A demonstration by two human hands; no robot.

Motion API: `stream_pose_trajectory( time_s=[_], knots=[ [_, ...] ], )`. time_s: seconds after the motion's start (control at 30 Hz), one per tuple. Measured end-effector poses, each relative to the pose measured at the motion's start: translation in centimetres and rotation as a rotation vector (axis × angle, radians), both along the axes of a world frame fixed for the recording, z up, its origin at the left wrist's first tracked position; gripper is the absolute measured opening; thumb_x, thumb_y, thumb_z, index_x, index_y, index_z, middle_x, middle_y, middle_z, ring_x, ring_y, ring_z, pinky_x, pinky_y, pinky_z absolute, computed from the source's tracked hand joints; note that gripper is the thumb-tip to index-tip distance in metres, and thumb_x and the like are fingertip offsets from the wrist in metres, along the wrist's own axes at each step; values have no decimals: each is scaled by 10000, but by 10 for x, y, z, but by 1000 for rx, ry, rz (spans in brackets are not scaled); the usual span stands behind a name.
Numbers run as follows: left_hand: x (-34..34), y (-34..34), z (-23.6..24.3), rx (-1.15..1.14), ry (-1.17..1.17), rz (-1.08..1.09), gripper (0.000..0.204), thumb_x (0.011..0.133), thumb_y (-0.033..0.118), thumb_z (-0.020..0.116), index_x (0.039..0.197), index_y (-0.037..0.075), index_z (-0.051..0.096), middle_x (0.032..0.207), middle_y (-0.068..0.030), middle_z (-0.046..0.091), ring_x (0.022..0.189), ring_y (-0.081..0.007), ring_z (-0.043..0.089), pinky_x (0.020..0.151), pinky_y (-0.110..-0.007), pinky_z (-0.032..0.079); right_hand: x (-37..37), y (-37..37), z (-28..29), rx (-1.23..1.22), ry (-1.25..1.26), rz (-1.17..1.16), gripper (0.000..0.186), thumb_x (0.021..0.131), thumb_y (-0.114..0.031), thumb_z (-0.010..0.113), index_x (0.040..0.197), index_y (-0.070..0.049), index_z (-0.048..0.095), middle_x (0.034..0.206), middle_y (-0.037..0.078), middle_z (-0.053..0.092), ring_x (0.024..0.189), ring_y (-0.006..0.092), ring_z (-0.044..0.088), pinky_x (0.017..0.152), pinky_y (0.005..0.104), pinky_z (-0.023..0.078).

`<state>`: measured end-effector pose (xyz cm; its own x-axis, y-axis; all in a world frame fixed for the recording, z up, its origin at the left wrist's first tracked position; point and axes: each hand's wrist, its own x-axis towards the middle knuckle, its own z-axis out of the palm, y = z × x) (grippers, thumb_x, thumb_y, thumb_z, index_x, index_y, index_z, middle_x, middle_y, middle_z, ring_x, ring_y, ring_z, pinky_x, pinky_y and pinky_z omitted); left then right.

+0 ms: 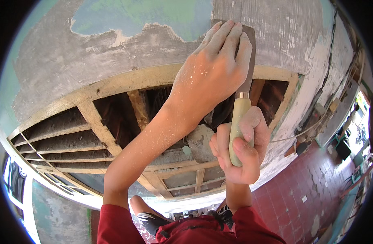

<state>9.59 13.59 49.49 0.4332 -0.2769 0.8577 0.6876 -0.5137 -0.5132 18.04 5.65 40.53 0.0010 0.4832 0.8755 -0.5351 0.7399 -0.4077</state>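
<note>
Right hand (241,150) is clenched around the pale handle of a scraper (242,105). Left hand (213,67) lies flat, fingers pressing the blade against the grey wall (113,57). A wooden vent frame (97,122) sits below both hands.

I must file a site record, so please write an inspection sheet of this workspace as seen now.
Surface: grey wall, mostly scraped bare; patches of blue-green paint remain at the top.
Job's things: scraper with a pale wooden handle, its blade flat on the wall.
Clutter: nothing seen.
Hands: left hand presses its fingers on the blade; right hand grips the handle. Dust flecks on the left forearm.
Cables: thin wire along the wall at right.
Surroundings: wooden vent frame with slats below the scraped area; red tiled floor.
</note>
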Motion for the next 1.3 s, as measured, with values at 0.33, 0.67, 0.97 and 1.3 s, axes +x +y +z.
stream_pose_trajectory(
  time_s=[0.33, 0.67, 0.97, 1.3],
  knots=[
    [2, 3, 6, 57, 2, 26, 349, 722, 15, 626, 1059, -59, 572, 1137, -179, 616, 1128, -310, 584, 979, -372, 493, 2, -1, 2, -9, 2, -73, 166, 844, -72, 478, 861, -104, 317, 497, 36, 379, 358, 59, 304, 347, 197, 232],
    [3, 8, 10, 119, 11, 66, 297, 721, 52, 624, 988, -73, 592, 1073, -196, 630, 1100, -295, 593, 985, -353, 475, 1, -2, 9, -54, 65, -50, 213, 866, -122, 556, 769, -85, 371, 544, -38, 376, 367, 15, 335, 371, 180, 244],
    [3, 3, 13, 67, 36, 79, 305, 737, 31, 617, 1025, -63, 578, 1132, -194, 615, 1140, -309, 578, 989, -365, 477, 3, 7, 10, 24, 35, -63, 185, 867, -93, 512, 817, -90, 334, 512, 10, 385, 372, 42, 310, 367, 193, 231],
    [1, 4, 18, 120, 33, 102, 301, 716, 39, 628, 991, -73, 583, 1070, -202, 631, 1114, -296, 593, 996, -346, 467, 3, 2, 16, -36, 71, -32, 169, 852, -71, 516, 762, -63, 373, 540, -23, 381, 364, 16, 340, 350, 174, 228]
  ],
)
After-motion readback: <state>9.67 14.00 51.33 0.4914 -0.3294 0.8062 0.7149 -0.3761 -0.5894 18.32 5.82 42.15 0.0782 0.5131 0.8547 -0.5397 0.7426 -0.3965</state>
